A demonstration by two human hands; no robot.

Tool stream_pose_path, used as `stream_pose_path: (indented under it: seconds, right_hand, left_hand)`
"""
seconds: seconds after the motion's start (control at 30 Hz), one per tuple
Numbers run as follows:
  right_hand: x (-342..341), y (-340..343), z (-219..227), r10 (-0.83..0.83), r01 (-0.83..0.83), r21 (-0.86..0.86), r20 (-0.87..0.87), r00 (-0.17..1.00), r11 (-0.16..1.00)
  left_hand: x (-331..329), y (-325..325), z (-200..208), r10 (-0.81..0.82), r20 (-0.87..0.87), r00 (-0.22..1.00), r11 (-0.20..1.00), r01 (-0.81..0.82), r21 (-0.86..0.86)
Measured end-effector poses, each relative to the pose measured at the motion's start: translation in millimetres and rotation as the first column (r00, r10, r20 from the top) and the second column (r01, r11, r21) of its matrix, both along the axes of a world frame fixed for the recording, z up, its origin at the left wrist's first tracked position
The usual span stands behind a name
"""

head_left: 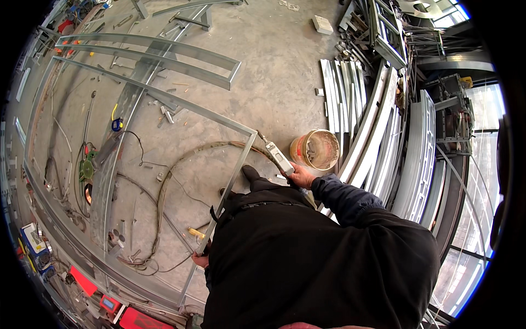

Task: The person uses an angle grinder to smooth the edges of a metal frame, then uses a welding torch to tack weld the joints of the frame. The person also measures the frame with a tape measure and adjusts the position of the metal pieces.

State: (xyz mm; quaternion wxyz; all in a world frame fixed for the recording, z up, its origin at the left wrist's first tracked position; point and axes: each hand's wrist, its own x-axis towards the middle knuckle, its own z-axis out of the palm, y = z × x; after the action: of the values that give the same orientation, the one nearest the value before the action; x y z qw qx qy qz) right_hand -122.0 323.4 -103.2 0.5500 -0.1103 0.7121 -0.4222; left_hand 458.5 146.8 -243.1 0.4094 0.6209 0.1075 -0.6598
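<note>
My right hand (301, 176) is closed around the rear of a white, box-bodied welding gun (278, 156) with a narrow metal nozzle. The nozzle tip lies close beside the corner of a large rectangular metal frame (181, 102); whether they touch I cannot tell. A thick hose (189, 153) runs from near the gun and loops over the floor. Low at the frame's near bar, my left hand (201, 259) has its fingers closed on the bar, partly hidden by my dark jacket.
A bucket (320, 149) with scraps stands right of the gun. Long metal profiles (372, 126) are stacked along the right. A narrower metal frame (233, 74) lies beyond the large one. On the left are a tape measure (116, 125), a green power tool (86, 167) and loose cables.
</note>
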Motion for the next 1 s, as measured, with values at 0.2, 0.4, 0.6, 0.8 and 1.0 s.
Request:
stream_pose_path:
  seconds: [0.2,0.4,0.6,0.8,1.0]
  right_hand:
    - [-6.5,3.9,-10.9,0.045,-0.049,-0.029,-0.104,0.994,0.998]
    - [-4.1,12.6,-17.4,-0.003,0.003,-0.026,-0.015,1.000,1.000]
    - [-6.9,1.5,-7.0,0.019,-0.020,-0.007,-0.021,1.000,1.000]
    - [0.5,4.6,-7.7,-0.028,0.028,-0.014,0.041,0.999,1.000]
    - [-2.9,4.0,-10.2,-0.007,0.006,0.002,0.038,0.999,1.000]
  left_hand:
    - [0.8,0.8,-4.7,-0.035,0.058,0.998,0.999,0.036,-0.011]
    - [2.2,-4.3,-3.1,-0.063,0.104,0.993,0.998,0.064,-0.005]
    - [4.4,3.5,-9.5,-0.049,0.131,0.990,0.998,0.052,-0.020]
    - [11.1,4.8,-14.8,-0.075,0.175,0.982,0.997,0.080,-0.021]
    - [6.9,2.5,-12.4,-0.160,0.323,0.933,0.982,0.183,-0.044]
